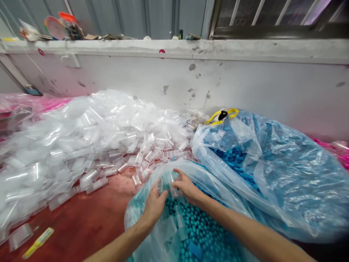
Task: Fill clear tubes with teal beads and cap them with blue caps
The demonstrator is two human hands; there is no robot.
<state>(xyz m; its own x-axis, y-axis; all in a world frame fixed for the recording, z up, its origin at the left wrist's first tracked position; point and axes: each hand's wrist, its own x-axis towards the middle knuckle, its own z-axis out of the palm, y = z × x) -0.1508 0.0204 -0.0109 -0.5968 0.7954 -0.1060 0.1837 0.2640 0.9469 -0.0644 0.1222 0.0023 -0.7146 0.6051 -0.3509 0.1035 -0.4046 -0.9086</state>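
My left hand (156, 203) is closed around a small clear plastic tube (160, 186), its end facing up between thumb and fingers. Beside it, my right hand (188, 188) pinches another clear tube (173, 187) between thumb and fingers. Both hands are over an open, translucent plastic bag (136, 203). Inside lie many small round teal beads (201, 222), with a few more clear tubes (180, 222) resting on top of them. A flat blue piece (195, 250) lies among the beads near the bottom edge.
A large heap of clear plastic tubes (89, 127) spreads across the red surface (89, 214) at left. On the right bulges a bag of blue pieces (294, 174) with a yellow strap (233, 112). A yellow-handled tool (38, 243) lies front left. Behind stands a white wall (131, 76).
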